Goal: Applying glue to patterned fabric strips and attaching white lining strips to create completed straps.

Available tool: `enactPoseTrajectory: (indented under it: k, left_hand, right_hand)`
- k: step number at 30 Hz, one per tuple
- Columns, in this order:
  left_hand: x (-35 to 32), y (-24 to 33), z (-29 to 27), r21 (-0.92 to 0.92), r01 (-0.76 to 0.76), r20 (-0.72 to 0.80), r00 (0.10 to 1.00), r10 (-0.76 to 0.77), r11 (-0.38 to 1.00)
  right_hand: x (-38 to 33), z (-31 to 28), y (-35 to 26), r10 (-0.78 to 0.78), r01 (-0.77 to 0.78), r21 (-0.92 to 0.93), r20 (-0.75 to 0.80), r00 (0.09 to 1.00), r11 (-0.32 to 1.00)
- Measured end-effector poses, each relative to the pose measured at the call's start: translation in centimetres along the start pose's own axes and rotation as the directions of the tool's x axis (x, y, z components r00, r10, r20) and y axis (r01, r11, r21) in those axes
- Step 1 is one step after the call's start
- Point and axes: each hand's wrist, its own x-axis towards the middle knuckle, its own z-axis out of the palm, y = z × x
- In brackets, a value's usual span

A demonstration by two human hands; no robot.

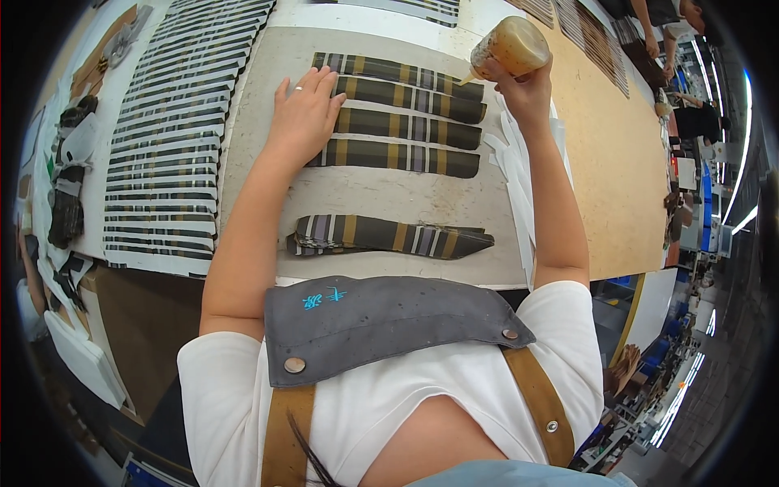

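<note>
1. Your grey board lies in front of you, and four plaid strips are laid one above another across its upper half.
2. Your left hand is at the left ends of those strips on the board, fingers loosely spread, palm down, clamped on nothing; it hides part of the upper strips' ends.
3. Your right hand, well apart from the left, is wrapped around a bottle of yellowish-brown contents at the board's upper right corner. The bottle is tilted, its nozzle pointing down-left near the top strips' right ends; you cannot tell from here whether it touches them.
4. A small pile of plaid pieces sits on the board's near part, between the four strips and your grey apron flap.
5. Along the board's right edge, white strips hang in a loose bunch, partly covered by your right forearm.
6. Left of the board, a long row of overlapping plaid pieces crowds close; farther left is a dark bundle.
7. Right of the board is bare wooden tabletop, with other people well beyond it.
</note>
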Motion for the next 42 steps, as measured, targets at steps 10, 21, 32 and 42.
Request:
enactPoseTrajectory:
  k: [10,21,32,42]
  left_hand:
    - [0.2,0.1,-0.2,-0.041,0.010,0.017,1.000,-0.009,0.999]
    - [-0.1,0.3,-1.0,-0.162,0.099,0.086,0.993,-0.085,0.982]
    - [-3.1,1.1,-2.8,-0.012,0.055,0.150,0.987,-0.053,0.998]
    - [-3.4,0.8,-1.6,0.026,0.020,0.083,0.996,-0.022,0.999]
  right_hand:
    - [-1.2,-4.4,0.9,0.102,-0.115,-0.069,-0.163,0.981,0.991]
    - [1.7,-7.3,-1.3,0.457,-0.093,0.695,-0.360,0.813,0.713]
    - [2.0,9.0,-4.1,0.123,-0.196,0.561,0.166,0.978,0.804]
    - [2.0,15.7,-5.2,-0.002,-0.122,0.462,0.259,0.966,0.879]
